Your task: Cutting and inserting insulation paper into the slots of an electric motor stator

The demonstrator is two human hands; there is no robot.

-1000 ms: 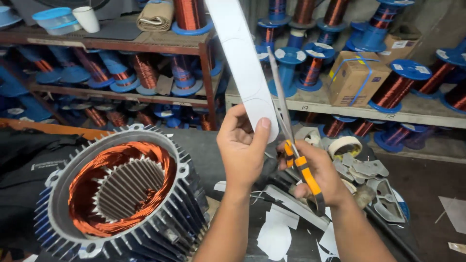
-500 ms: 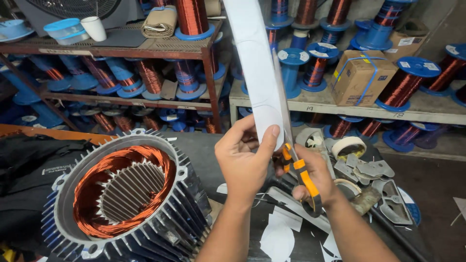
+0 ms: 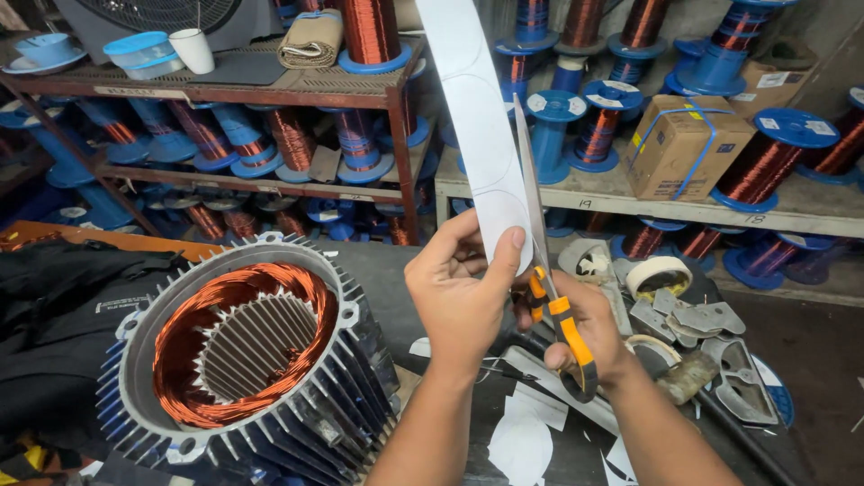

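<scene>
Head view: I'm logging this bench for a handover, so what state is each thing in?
Paper strip: upright, pinched in the left hand.
Scissors: in the right hand, blades closed along the strip's edge.
Motor housing: open, copper windings exposed.
Cardboard box: shut, strapped.
Tape roll: lying flat.
Paper scraps: cut, scattered on the bench.

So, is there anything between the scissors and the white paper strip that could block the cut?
Nothing visible stands between them. The scissors, held in the right hand, lie with their blades right along the edge of the white paper strip, which the left hand pinches at its lower end. The motor stator sits off to the left, apart.
</scene>
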